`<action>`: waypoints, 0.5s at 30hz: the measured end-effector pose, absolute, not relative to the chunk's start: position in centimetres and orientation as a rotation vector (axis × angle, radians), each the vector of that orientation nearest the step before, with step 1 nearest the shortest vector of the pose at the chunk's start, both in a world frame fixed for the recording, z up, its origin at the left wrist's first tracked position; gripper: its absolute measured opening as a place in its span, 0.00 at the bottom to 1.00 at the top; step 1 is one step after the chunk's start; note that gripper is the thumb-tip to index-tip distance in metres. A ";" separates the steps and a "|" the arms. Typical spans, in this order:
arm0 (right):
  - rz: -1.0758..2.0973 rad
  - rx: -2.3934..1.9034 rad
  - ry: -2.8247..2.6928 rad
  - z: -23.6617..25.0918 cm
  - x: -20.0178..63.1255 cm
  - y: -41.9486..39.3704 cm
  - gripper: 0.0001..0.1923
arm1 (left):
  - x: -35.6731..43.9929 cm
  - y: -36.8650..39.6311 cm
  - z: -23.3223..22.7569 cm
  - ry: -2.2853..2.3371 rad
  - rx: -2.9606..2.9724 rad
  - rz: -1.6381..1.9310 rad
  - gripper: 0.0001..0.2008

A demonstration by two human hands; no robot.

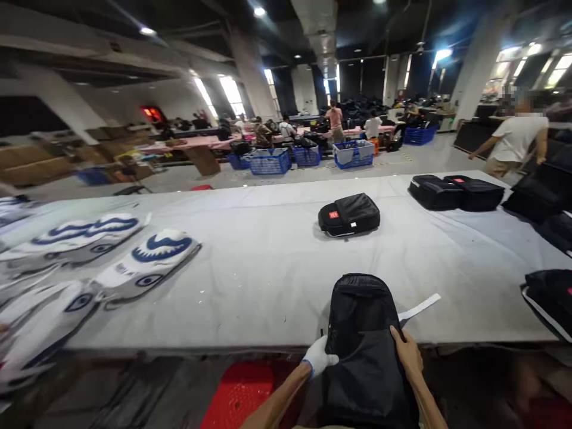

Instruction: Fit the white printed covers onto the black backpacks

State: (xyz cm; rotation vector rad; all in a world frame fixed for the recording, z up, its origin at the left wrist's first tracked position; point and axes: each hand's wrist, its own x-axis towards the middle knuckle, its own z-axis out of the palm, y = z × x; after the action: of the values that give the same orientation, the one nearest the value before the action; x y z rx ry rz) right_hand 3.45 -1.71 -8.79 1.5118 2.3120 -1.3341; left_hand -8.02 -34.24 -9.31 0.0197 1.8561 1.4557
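A black backpack (363, 333) lies half on the near edge of the long grey table (268, 274) and half hanging toward me. My left hand (319, 356), in a white glove, grips its left side. My right hand (407, 351), bare, presses on its right side. A white strip (419, 307) lies on the table just right of the backpack. Another black backpack with a red tag (349, 214) lies flat at the table's middle, well beyond my hands.
White and blue bags (147, 262) are spread over the table's left end. More black backpacks (456, 192) lie at the far right, another (552, 301) at the right edge. A red crate (239, 396) sits under the table. A person in white (513, 140) stands far right; blue baskets (270, 161) line the aisle.
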 end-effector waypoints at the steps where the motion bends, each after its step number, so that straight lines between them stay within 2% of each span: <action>1: -1.310 1.497 2.349 -7.7 3.2 -2.2 0.53 | -7.6 -34.7 -9.0 1.869 0.032 1.478 0.30; 4: -1.375 1.440 2.507 -3.1 2.8 -2.9 0.55 | -6.9 -35.1 -6.7 1.945 0.101 1.543 0.34; 9: -1.969 1.434 2.728 4.1 3.4 -2.5 0.54 | -9.1 -33.8 -1.4 2.231 0.229 1.518 0.36; 12: -2.125 1.371 2.774 5.2 4.3 -1.6 0.51 | -10.9 -32.3 0.6 2.230 0.376 1.594 0.39; 15: -2.028 1.222 2.794 3.8 5.6 -0.9 0.49 | -11.7 -30.4 1.8 2.300 0.497 1.705 0.39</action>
State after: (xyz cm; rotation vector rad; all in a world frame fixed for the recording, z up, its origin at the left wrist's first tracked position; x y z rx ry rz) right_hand 5.58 -0.93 3.77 1.2220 2.7938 -2.0282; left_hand -11.66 -30.41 1.75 0.4971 2.3002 1.7054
